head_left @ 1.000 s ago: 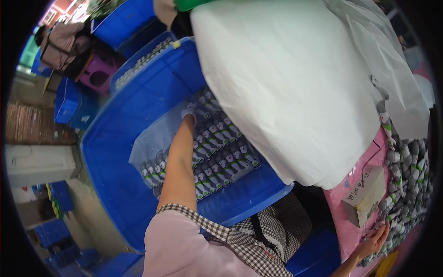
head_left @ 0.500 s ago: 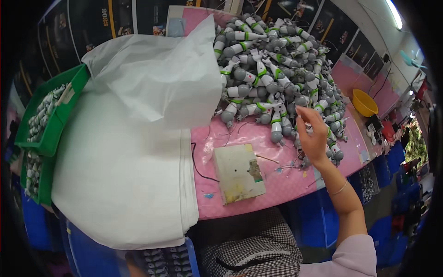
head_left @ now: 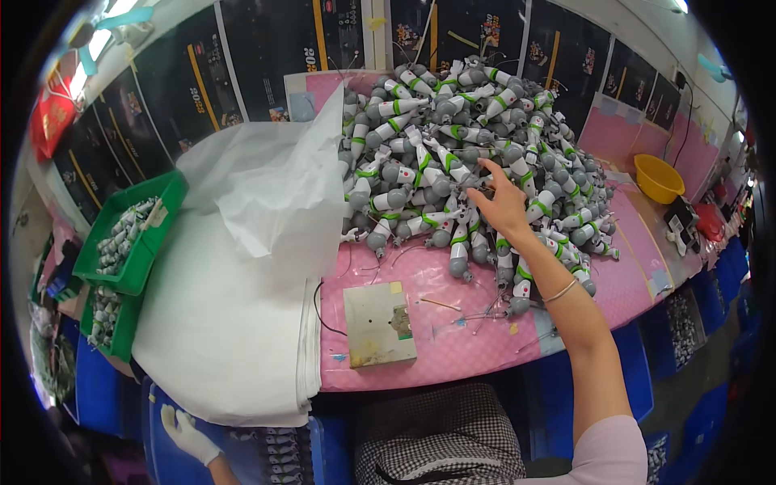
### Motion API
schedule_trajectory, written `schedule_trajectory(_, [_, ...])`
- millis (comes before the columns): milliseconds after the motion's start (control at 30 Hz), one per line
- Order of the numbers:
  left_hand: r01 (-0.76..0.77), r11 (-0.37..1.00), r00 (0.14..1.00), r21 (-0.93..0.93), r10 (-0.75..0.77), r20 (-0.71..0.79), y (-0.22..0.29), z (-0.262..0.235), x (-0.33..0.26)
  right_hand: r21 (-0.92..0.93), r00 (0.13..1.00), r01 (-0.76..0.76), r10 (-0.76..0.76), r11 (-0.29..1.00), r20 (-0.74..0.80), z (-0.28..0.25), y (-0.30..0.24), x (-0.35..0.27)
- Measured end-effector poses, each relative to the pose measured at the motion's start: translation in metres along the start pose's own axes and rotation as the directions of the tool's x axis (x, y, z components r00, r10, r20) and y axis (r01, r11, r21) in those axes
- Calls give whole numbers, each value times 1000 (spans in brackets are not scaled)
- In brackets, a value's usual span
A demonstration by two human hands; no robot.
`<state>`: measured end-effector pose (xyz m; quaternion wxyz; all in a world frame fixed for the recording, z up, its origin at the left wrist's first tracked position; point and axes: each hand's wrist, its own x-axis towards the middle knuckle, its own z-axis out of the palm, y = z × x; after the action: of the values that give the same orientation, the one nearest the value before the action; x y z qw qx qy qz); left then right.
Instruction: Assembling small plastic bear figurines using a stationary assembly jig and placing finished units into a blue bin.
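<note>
My right hand [head_left: 503, 202] is bare and reaches over a big heap of white-and-grey toy limb parts [head_left: 404, 174] with green bands and thin wires. Thumb and forefinger are spread, with nothing visible between them. In a white glove, my left hand [head_left: 191, 436] is over the left side of a blue crate [head_left: 319, 453] at the lower edge, its fingers apart and apparently holding nothing. Rows of small grey-and-white parts [head_left: 283, 453] lie in that crate, to the right of the glove.
A stack of large white sheets [head_left: 234, 323] covers the table's left side. A metal box [head_left: 378, 323] with a black cord sits on the pink tabletop [head_left: 461, 356]. Green trays [head_left: 166, 218] of parts stand at far left; a yellow basin [head_left: 659, 179] stands at far right.
My right hand has moved farther over the heap, fingers still apart. My gloved left hand has come into clear view at the blue crate. The view has tilted up and turned left.
</note>
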<state>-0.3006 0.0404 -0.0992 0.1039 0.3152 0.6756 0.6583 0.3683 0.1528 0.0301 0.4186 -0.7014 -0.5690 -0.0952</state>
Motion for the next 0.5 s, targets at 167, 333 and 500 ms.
schedule_trajectory(167, [-310,928,931,-208,341,133,128,79,-69,265,978,18,38,964,-205,-15,-31,-5])
schedule_trajectory(333, [-188,878,800,-439,397,449,219,169,-165,367,948,190,-74,911,-308,-28,-27,-22])
schedule_trajectory(500, [-115,886,375,-450,458,806,251,229,-233,612,989,-100,12,785,146,-35,-52,-45])
